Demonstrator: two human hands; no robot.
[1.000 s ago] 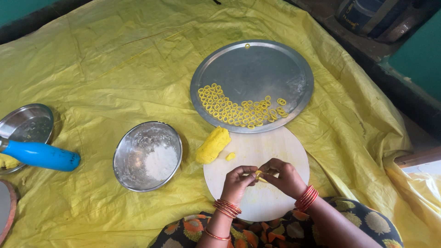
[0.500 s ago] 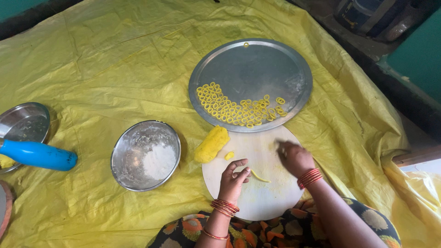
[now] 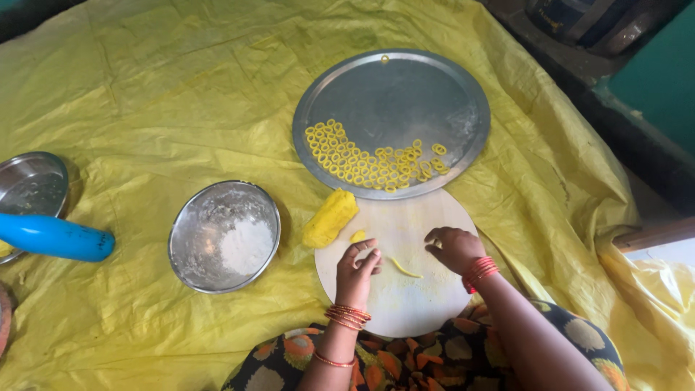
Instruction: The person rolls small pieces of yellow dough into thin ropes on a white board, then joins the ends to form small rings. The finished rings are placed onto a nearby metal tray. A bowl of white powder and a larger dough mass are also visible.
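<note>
My left hand (image 3: 358, 269) rests on a round white board (image 3: 405, 308), fingers curled, fingertips close to a small yellow dough piece (image 3: 357, 236). My right hand (image 3: 452, 248) lies on the board's right side, its fingers loosely curled and pointing left. A thin rolled strip of yellow dough (image 3: 404, 269) lies on the board between the two hands, touching neither. A lump of yellow dough (image 3: 329, 217) sits at the board's left edge. Beyond the board is a large steel plate (image 3: 394, 90) with many small yellow dough rings (image 3: 369, 165) along its near side.
A steel bowl with white flour (image 3: 224, 235) stands left of the board. Further left lie a blue cylindrical object (image 3: 54, 237) and another steel dish (image 3: 29, 185). A yellow plastic sheet (image 3: 159, 94) covers the surface. Dark objects stand at the top right.
A second ago both hands were together, pinching dough over the board. My right hand then reached toward the plate and has come back; the hands now rest apart with a dough strip between them.
</note>
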